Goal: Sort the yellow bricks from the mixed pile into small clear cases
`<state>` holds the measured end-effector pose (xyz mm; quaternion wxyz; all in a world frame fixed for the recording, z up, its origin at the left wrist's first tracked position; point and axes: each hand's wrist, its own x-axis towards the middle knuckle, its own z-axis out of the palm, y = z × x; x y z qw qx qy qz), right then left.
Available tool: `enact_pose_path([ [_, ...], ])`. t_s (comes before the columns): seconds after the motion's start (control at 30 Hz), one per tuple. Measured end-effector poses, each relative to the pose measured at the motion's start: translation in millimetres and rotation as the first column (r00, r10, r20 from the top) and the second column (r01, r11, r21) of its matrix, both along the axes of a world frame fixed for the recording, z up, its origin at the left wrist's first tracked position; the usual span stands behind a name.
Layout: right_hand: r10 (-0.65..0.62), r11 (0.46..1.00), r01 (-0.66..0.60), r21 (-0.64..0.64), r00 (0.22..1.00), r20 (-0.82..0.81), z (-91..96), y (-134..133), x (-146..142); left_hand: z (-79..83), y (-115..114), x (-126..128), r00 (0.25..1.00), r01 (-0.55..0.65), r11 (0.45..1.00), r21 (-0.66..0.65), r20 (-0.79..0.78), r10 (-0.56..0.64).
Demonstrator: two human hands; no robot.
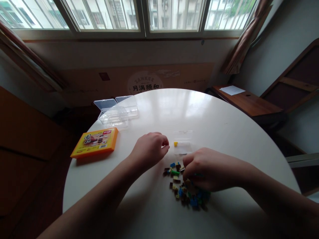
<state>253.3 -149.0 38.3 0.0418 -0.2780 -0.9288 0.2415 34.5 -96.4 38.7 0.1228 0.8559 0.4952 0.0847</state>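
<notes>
My left hand point(151, 148) hovers over the white table, left of a small clear plastic box point(183, 148). Its fingers are curled in, thumb near the index finger, and nothing shows between them. One yellow brick point(175, 144) lies at the left side of that box, whose lid is folded back. My right hand point(210, 169) reaches over a loose pile of small building bricks point(193, 201) in blue, green, brown and cream. Its fingers are bent down and closed together; the fingertips and anything in them are hidden. A green brick point(175, 173) lies left of this hand.
On the table's point(229, 132) left side lies an orange and yellow box point(96, 142) with printed pictures. Behind it, several clear plastic cases point(116, 113) stand with lids up. A wooden desk point(254, 102) with a paper point(232, 90) is beyond the right edge.
</notes>
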Motion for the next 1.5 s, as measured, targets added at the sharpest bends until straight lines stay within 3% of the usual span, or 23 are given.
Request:
enact_pose_path([
  [0.27, -0.056, 0.997, 0.059, 0.056, 0.998, -0.038, -4.7, 1, 0, 1.9, 0, 0, 1.000, -0.011, 1.000, -0.006, 0.010, 0.011],
  [0.7, -0.026, 0.998, 0.028, 0.053, 0.999, -0.043, -10.8, 0, -9, 1.8, 0, -1, 1.000, -0.004, 1.000, 0.012, 0.025, 0.004],
  [0.8, -0.088, 0.992, 0.096, 0.081, 0.992, -0.088, -11.2, 2, -8, 2.6, 0, -1, 0.999, -0.001, 1.000, 0.012, 0.035, 0.001],
  [0.87, -0.213, 0.967, 0.230, 0.113, 0.966, -0.143, -11.3, 6, -6, 2.3, 0, -1, 0.999, 0.001, 1.000, 0.017, 0.043, -0.001],
  [0.97, -0.432, 0.872, 0.464, 0.157, 0.879, -0.200, -13.3, 16, -1, -0.9, 0, 0, 0.998, 0.016, 0.999, 0.044, 0.066, -0.019],
  [1.03, -0.525, 0.813, 0.556, 0.171, 0.828, -0.196, -16.1, 23, 0, -5.2, -1, 2, 0.995, 0.032, 0.997, 0.071, 0.093, -0.039],
  [1.17, -0.597, 0.770, 0.611, 0.183, 0.791, -0.133, -20.8, 31, -1, -14.1, -4, 10, 0.990, 0.045, 0.995, 0.092, 0.131, -0.057],
  [1.5, -0.644, 0.753, 0.645, 0.132, 0.763, -0.052, -20.2, 34, -6, -15.2, -3, 33, 0.998, 0.025, 0.996, 0.081, 0.051, -0.030],
])
